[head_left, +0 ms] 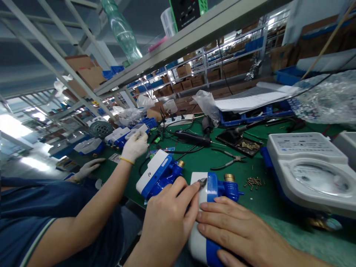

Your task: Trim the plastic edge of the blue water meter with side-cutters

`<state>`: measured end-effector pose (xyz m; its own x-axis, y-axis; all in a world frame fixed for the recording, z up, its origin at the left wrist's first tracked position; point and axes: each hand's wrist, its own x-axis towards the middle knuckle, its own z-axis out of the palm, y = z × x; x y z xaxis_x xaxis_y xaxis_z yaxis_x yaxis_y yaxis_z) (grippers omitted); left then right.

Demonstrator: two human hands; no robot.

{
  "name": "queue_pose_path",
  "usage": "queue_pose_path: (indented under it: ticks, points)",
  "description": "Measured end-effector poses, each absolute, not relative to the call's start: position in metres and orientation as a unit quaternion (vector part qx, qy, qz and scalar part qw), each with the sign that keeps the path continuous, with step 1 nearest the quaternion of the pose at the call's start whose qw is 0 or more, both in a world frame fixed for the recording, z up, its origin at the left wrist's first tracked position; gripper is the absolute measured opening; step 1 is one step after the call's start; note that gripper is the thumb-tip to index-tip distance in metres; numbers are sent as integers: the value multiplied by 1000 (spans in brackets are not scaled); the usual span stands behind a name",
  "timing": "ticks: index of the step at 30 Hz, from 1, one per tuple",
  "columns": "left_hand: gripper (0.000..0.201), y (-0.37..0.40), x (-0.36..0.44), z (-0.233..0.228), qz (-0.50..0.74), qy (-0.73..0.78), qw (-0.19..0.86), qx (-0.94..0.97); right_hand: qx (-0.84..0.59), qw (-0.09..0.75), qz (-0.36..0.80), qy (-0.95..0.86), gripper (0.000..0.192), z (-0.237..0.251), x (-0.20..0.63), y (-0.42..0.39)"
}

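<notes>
My left hand (167,218) pinches a small dark metal-tipped tool (202,182), its tip against the top of a white and blue water meter (215,187) with a brass fitting. My right hand (239,230) lies flat on the meter's white body and holds it down at the near edge of the green bench (211,159). A second white and blue meter (157,173) lies just left of my left hand. How the tool's tip meets the meter is too small to tell.
A co-worker in a blue shirt sits at left, one white-gloved hand (135,145) reaching over the bench, the other (87,168) resting lower. Pliers (229,161), loose screws (253,181), an electric screwdriver (193,138), a parts tray (239,142) and a big white meter (308,165) surround me.
</notes>
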<state>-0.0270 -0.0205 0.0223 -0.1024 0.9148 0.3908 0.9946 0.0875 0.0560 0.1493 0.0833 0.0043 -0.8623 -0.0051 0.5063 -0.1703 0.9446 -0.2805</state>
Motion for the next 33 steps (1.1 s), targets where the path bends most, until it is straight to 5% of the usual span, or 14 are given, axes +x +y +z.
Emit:
queue_pose_path:
  ticks: [33]
  points:
    - [25, -21, -28, 23, -135, -730, 126, -658, 55, 255, 156, -953, 33, 2, 149, 84]
